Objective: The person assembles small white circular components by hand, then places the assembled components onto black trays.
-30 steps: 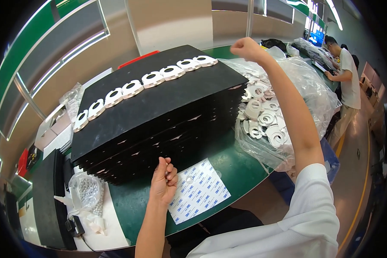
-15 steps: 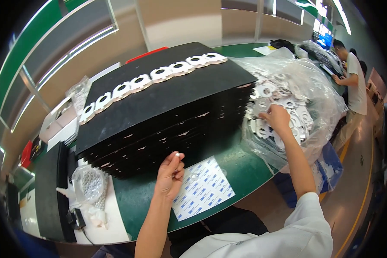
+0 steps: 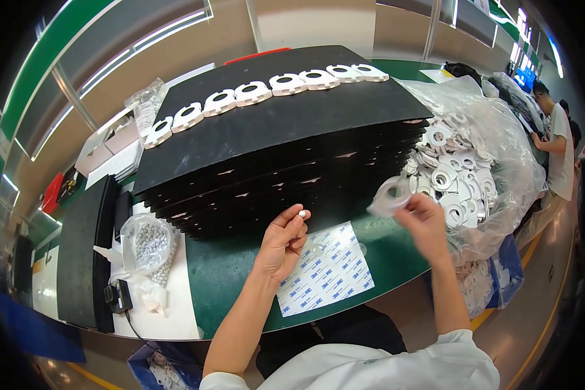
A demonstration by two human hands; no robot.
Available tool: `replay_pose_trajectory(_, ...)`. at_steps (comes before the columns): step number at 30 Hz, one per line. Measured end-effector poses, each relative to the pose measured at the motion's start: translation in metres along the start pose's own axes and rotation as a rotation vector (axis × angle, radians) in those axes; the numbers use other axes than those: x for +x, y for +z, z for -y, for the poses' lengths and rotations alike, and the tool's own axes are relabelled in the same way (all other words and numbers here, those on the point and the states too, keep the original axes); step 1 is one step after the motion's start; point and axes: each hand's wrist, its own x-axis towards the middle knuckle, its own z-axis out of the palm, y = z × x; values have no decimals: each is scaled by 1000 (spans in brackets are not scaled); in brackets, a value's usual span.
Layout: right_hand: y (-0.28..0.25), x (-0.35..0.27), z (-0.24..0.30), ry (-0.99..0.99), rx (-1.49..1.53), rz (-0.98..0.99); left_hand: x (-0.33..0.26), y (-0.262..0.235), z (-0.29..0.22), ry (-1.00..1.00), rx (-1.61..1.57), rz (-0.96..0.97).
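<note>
My left hand (image 3: 285, 240) is closed in a pinch on a small white ball (image 3: 302, 214), above the green table in front of the black stack. In my right hand (image 3: 424, 224) is a white ring-shaped plastic part (image 3: 391, 197), somewhat blurred, held by its edge clear of the pile. Many like parts (image 3: 454, 181) lie heaped in a clear plastic bag (image 3: 517, 162) at the right. A row of similar white parts (image 3: 252, 93) stands along the top of the stack of black boards (image 3: 286, 127). Under my left hand lies a sheet with blue print (image 3: 325, 273).
On the left, a clear bag of small white balls (image 3: 151, 244) sits near a black adapter with a cable (image 3: 117, 296). Black panels (image 3: 84, 260) stand beside it. Blue bins (image 3: 510, 273) are below the table's right edge. Another person (image 3: 556, 143) works at the far right.
My right hand has lifted a white ring-shaped part out of the bag and moved left and nearer. My left hand still pinches the ball. The whole view has shifted a little.
</note>
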Motion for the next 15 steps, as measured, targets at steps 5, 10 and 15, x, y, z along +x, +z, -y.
replay_pose_trajectory(5,61,-22,1,124,153,296,0,7,0,-8,22,-64)
replay_pose_trajectory(10,85,-22,-3,38,7,348,2,3,-2,-9,-17,-15)
replay_pose_trajectory(15,90,-21,-11,-177,-210,342,2,-1,-4,24,-28,-42)
